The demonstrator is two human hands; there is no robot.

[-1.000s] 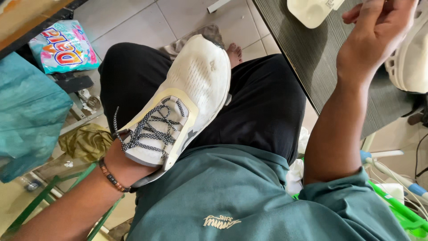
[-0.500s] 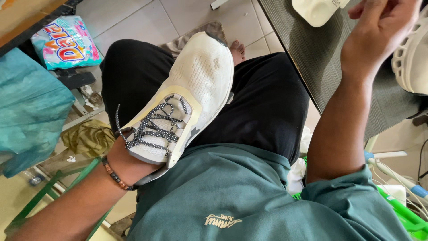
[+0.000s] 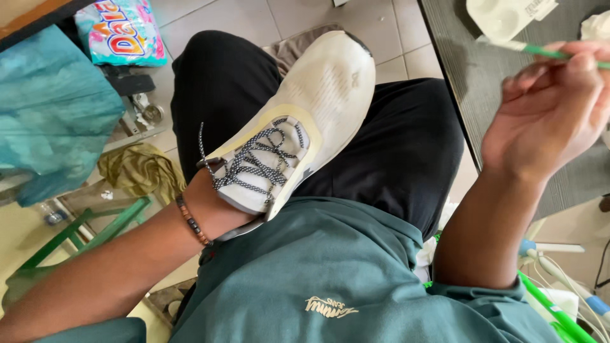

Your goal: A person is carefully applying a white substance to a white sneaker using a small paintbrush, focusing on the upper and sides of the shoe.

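A white knit sneaker (image 3: 311, 121) with speckled black-and-white laces lies across my lap, toe pointing away over my black trousers. My left hand (image 3: 213, 206) is pushed inside the shoe's opening, so only the wrist with a beaded bracelet shows. My right hand (image 3: 546, 108) is raised at the right, over the edge of a dark table (image 3: 464, 95). Its fingers pinch a thin green-and-white stick (image 3: 540, 51) that runs off the frame to the right; its tip is out of view.
A white moulded tray (image 3: 502, 16) lies on the dark table. On the floor at left are a colourful detergent bag (image 3: 121, 28), a teal plastic bag (image 3: 51, 114), an olive cloth (image 3: 143, 171) and a green metal frame (image 3: 82, 235). Green and white tools (image 3: 553, 298) lie at lower right.
My right hand has come down and closer, and now pinches the green-and-white stick. The shoe stays on my lap with my left hand inside it.
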